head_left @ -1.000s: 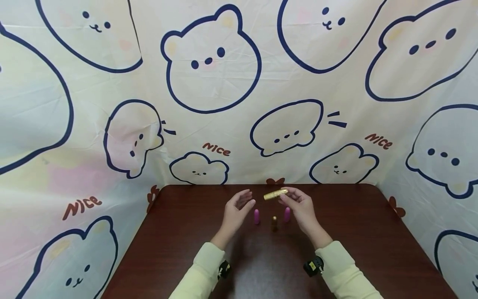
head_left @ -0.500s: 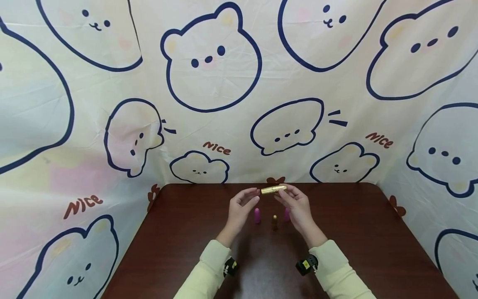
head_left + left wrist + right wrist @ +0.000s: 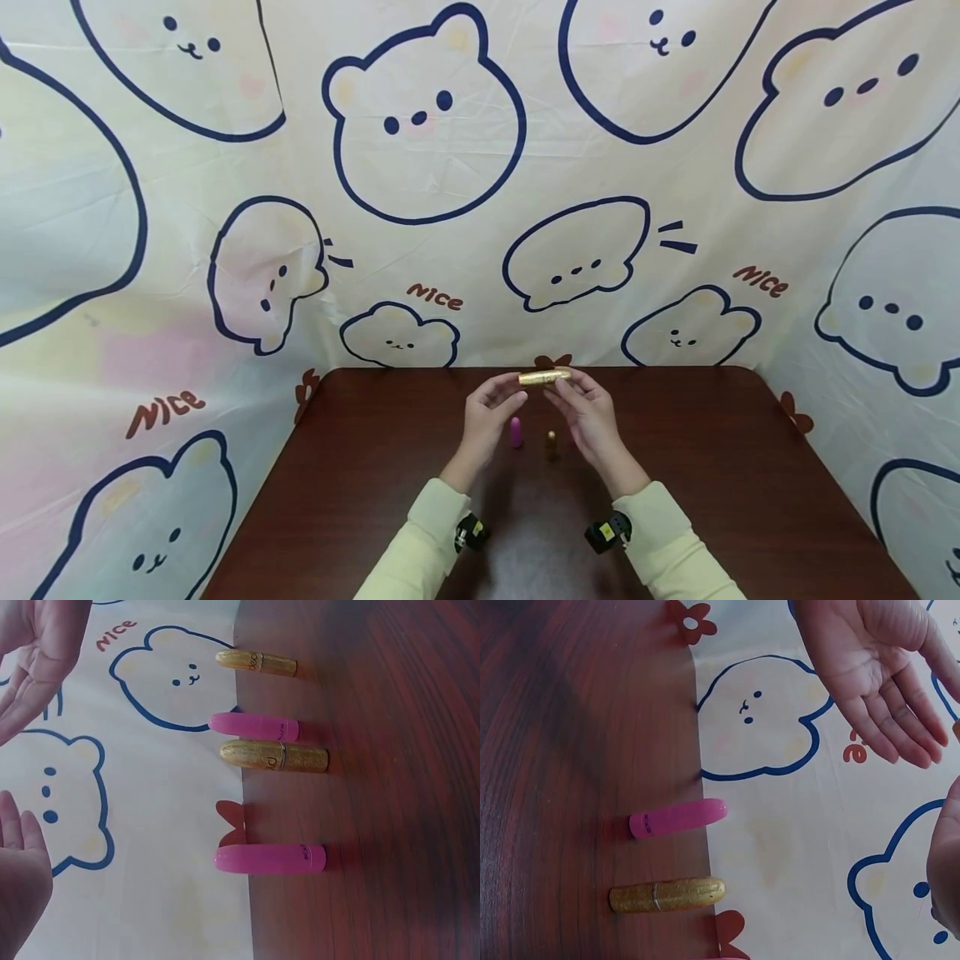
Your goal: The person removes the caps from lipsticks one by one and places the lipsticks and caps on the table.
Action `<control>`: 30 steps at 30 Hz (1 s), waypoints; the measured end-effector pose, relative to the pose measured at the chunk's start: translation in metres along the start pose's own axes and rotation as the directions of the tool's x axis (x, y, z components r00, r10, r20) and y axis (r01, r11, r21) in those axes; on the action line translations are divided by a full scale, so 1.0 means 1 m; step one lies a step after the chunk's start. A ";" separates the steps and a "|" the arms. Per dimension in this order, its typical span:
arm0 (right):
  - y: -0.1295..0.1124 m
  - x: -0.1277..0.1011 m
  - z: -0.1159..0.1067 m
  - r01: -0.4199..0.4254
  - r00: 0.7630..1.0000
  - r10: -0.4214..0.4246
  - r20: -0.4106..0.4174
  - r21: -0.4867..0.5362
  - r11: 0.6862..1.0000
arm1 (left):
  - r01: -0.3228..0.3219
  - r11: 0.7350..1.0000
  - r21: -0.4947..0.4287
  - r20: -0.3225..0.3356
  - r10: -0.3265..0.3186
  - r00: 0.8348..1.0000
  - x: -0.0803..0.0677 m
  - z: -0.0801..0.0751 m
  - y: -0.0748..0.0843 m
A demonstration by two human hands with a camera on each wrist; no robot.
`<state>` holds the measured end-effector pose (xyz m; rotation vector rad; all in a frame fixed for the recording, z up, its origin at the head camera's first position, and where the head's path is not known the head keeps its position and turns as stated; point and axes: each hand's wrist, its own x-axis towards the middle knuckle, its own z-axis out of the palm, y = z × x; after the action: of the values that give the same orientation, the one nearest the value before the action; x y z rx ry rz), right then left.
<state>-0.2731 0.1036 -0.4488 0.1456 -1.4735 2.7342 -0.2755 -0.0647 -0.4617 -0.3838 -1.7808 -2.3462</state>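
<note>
Gold lipstick tube (image 3: 543, 377): pinched in right hand (image 3: 588, 417) fingertips, level above table (image 3: 750, 467). Left hand (image 3: 487, 414): fingers relaxed, empty, just beside tube end.

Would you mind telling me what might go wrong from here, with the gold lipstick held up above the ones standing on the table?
The right hand pinches the gold lipstick only at its fingertips, so it might slip before the left hand has a grip. If it falls, it could topple the pink lipstick or the small gold lipstick standing on the table below. Either wrist could also brush them.
</note>
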 end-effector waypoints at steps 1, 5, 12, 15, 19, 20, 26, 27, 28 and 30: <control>0.000 0.000 0.001 0.000 1.000 0.000 0.001 0.010 1.000 | -0.002 1.000 -0.007 -0.005 0.002 1.000 0.000 0.001 0.000; 0.002 -0.002 0.006 0.004 1.000 -0.005 0.016 0.035 0.999 | -0.004 1.000 -0.016 -0.025 0.003 1.000 0.001 0.003 0.001; 0.003 -0.004 0.012 0.022 0.999 -0.023 0.044 0.042 0.999 | -0.001 1.000 0.008 -0.021 0.002 1.000 0.002 0.004 0.005; 0.004 -0.004 0.013 0.019 0.999 -0.021 0.043 0.045 0.999 | 0.005 1.000 0.005 -0.016 -0.005 1.000 0.003 0.004 0.007; 0.004 -0.004 0.014 0.015 0.999 -0.017 0.039 0.052 0.999 | 0.009 1.000 -0.013 -0.004 -0.009 1.000 0.003 0.004 0.009; 0.004 -0.004 0.014 0.013 0.999 -0.015 0.039 0.052 0.999 | 0.009 1.000 -0.015 0.000 -0.009 1.000 0.003 0.004 0.010; 0.004 -0.005 0.015 0.010 0.999 -0.012 0.038 0.049 0.999 | 0.001 1.000 0.008 0.014 -0.001 1.000 -0.003 0.007 0.029; 0.004 -0.005 0.015 0.012 0.999 -0.014 0.038 0.045 0.999 | 0.001 1.000 0.013 0.013 -0.001 1.000 -0.004 0.008 0.033; 0.004 -0.005 0.015 0.014 0.999 -0.015 0.037 0.043 0.999 | 0.002 1.000 0.013 0.011 -0.002 1.000 -0.005 0.009 0.036; 0.005 -0.005 0.015 0.018 0.999 -0.019 0.034 0.037 0.999 | 0.003 1.000 0.012 0.008 -0.003 1.000 -0.007 0.010 0.039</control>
<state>-0.2675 0.0889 -0.4451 0.2077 -1.4226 2.7588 -0.2565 -0.0656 -0.4254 -0.3888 -1.7995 -2.3382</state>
